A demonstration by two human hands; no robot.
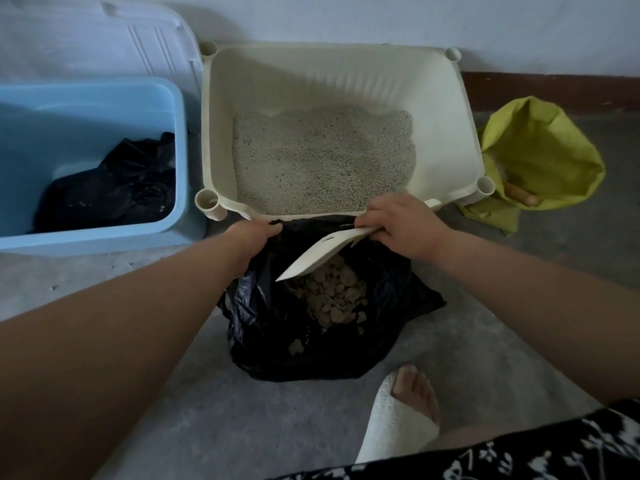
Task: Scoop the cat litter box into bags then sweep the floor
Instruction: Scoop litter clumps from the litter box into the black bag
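A cream litter box (pixel 446 133) stands against the wall, with grey litter (pixel 322 157) spread over its floor. In front of it a black plastic bag (pixel 277 337) lies open on the concrete, holding a heap of clumped litter (pixel 332 292). My left hand (pixel 252 237) grips the bag's far left rim and holds it open. My right hand (pixel 401 223) holds a cream scoop (pixel 318 254) by its handle, and also pinches the bag's right rim. The scoop's blade tilts down into the bag, above the clumps.
A light blue bin (pixel 86 237) with a black bag inside stands at the left, a white lid (pixel 104 39) behind it. A yellow-green sack (pixel 540 150) sits right of the litter box. My foot in a white slipper (pixel 398 420) rests at the lower right.
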